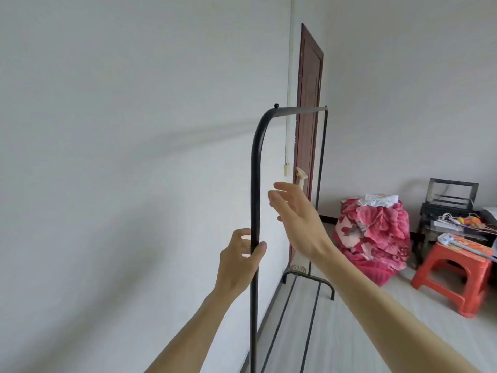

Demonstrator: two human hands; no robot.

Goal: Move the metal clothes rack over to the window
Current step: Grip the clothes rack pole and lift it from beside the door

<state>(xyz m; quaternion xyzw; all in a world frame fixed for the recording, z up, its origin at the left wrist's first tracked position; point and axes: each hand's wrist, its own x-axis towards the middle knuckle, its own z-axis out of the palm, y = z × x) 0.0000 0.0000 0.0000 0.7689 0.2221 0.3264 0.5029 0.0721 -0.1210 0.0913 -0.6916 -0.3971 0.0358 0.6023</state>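
Metal clothes rack (254,189): along wall, near door (309,125); no window in view. Left hand (239,261): wrapped round near upright. Right hand (294,211): spread wide, empty. Relocation apparently barely begun.

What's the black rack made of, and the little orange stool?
The rack looks like metal tubing painted matte black: thin, smoothly bent at the corner, with a dull sheen. The left hand grips its post. The stool looks like moulded plastic: one glossy orange piece with rounded legs.
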